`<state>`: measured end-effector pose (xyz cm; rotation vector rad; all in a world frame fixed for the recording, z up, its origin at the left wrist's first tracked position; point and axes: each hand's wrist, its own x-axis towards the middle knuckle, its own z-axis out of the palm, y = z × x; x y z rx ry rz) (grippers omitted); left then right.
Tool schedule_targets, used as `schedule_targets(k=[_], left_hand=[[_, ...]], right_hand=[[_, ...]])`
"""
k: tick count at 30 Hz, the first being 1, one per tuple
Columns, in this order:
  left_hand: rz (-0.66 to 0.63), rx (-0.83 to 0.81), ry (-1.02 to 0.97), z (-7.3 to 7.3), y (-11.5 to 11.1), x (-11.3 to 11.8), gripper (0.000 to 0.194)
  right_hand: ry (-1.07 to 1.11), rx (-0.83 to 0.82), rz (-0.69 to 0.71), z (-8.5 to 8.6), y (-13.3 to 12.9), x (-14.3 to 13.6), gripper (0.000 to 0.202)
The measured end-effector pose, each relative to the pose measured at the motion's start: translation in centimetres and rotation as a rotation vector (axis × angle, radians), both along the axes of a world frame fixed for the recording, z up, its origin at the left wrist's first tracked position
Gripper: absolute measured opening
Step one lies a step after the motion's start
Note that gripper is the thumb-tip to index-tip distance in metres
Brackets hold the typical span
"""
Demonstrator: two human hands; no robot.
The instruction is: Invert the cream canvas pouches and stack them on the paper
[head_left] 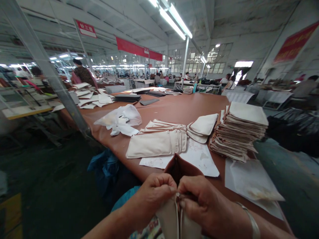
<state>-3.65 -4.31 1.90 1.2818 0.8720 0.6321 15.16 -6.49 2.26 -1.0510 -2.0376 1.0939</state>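
Observation:
Close to my body, over the table's near edge, both hands grip a cream fabric piece with a brown lining [184,167], which looks like a bag part or pouch. My left hand [156,194] is closed on its left side, thumb and fingers pinching the edge. My right hand [206,202] is closed on the right side, fingertips meeting the left ones at a seam. The piece opens in a V beyond my knuckles, and its cream panels [168,217] hang below. Just past my hands, a row of overlapping cream pieces [152,144] lies on white paper [201,159].
A tall stack of cream and brown pieces [246,127] stands on the right of the brown-covered table [189,108]. A plastic bag [124,116] lies left of centre. A metal post [50,73] rises at the left. Several people sit or stand farther back.

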Motion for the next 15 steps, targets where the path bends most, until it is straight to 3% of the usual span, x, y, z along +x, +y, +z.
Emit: schedule_targets(k=[3, 7, 11, 15], left_hand=[[-0.023, -0.091, -0.043, -0.7, 0.2, -0.2, 0.018], [-0.104, 0.198, 0.144, 0.5, 0.3, -1.0, 0.022], [-0.090, 0.374, 0.351, 1.6, 0.1, -1.0, 0.014], [-0.039, 0.441, 0.391, 1.1, -0.3, -0.6, 0.010]], right_hand=[[0.170, -0.308, 0.047, -0.8, 0.4, 0.7, 0.020], [0.231, -0.454, 0.022, -1.0, 0.6, 0.8, 0.018], [0.146, -0.400, 0.011, -0.3, 0.5, 0.4, 0.014], [0.029, -0.218, -0.053, -0.1, 0.3, 0.3, 0.015]])
